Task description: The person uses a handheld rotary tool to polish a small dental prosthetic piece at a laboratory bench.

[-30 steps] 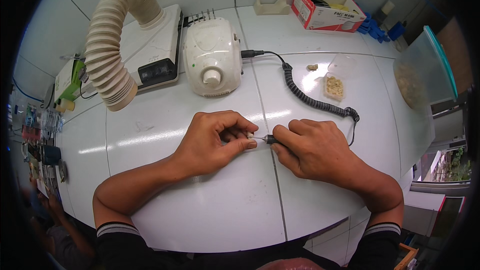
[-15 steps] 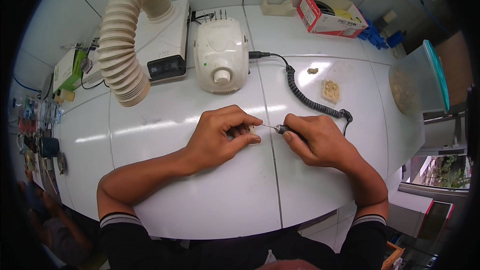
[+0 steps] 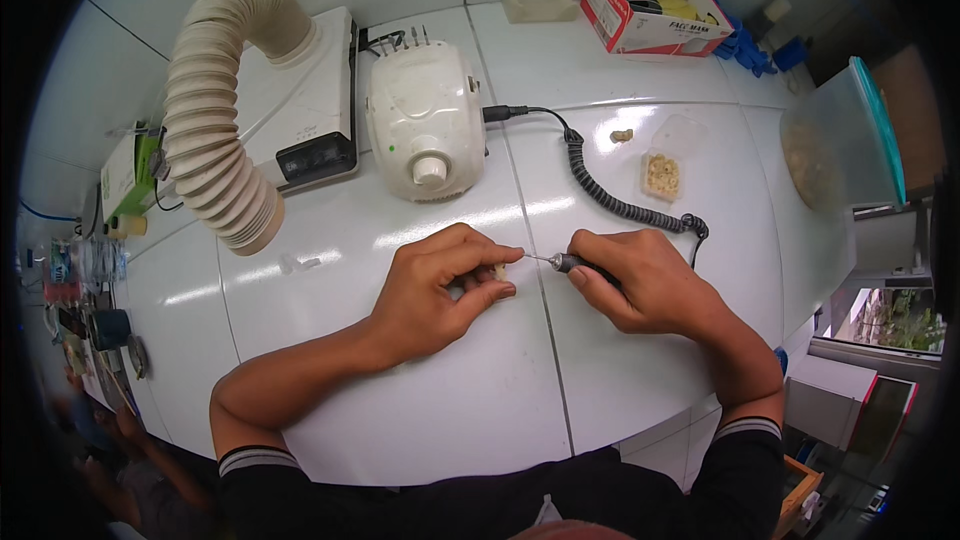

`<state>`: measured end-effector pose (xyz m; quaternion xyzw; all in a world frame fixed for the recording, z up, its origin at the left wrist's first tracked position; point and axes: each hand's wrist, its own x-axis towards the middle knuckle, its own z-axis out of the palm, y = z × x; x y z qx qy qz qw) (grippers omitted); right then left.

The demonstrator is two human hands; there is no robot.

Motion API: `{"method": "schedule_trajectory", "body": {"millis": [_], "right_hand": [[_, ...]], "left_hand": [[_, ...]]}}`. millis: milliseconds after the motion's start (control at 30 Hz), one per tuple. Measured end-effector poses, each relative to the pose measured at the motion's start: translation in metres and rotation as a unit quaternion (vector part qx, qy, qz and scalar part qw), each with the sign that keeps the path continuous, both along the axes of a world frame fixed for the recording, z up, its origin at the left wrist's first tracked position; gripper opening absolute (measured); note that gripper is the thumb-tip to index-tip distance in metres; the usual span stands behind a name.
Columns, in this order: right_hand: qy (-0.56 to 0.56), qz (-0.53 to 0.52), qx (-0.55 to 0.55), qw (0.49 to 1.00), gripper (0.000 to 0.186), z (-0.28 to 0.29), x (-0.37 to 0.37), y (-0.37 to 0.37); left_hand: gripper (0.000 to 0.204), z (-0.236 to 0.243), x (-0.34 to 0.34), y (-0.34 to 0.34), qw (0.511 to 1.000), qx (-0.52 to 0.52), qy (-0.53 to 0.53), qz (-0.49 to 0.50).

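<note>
A small cream-coloured piece (image 3: 499, 271) is pinched between the thumb and fingers of my left hand (image 3: 437, 287), which covers most of it. My right hand (image 3: 642, 280) grips a dark rotary handpiece (image 3: 566, 263) like a pen. Its thin metal bur (image 3: 536, 257) points left, the tip close to my left fingertips; whether it touches the piece I cannot tell. A coiled black cord (image 3: 618, 208) runs from the white motor control box (image 3: 427, 125) toward my right hand. Farther back, a small clear box (image 3: 661, 177) holds several cream bits, and another cream piece (image 3: 622, 136) lies beyond it.
A ribbed hose (image 3: 205, 110) arches from a white unit (image 3: 318, 90) at the back left. Several burs (image 3: 408, 37) stand behind the control box. A red-and-white carton (image 3: 655, 25) and a teal-lidded tub (image 3: 838, 145) stand right. At far left, another person's arm (image 3: 160, 460) shows.
The whole view has shifted and tilted slightly. Both hands keep the same grips, the bur still beside my left fingertips.
</note>
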<state>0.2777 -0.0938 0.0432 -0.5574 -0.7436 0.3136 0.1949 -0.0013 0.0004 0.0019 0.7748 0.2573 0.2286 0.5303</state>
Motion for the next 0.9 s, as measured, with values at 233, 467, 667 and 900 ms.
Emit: {"method": "schedule_trajectory", "body": {"millis": [233, 467, 667, 900], "right_hand": [[-0.104, -0.007, 0.058, 0.993, 0.02, -0.002, -0.014, -0.011], [-0.159, 0.015, 0.089, 0.983, 0.02, -0.003, -0.021, -0.014], [-0.175, 0.023, 0.103, 0.979, 0.021, -0.005, -0.024, -0.014], [-0.175, 0.033, 0.096, 0.979, 0.022, -0.005, -0.024, -0.013]], "left_hand": [[0.039, 0.0, -0.001, 0.0, 1.0, -0.003, 0.012, -0.005], [0.033, 0.001, -0.001, 0.0, 1.0, -0.012, 0.009, 0.004], [0.022, 0.0, -0.001, 0.001, 1.0, -0.012, 0.014, -0.011], [0.019, 0.004, 0.0, 0.003, 0.999, 0.017, 0.038, -0.024]]}}
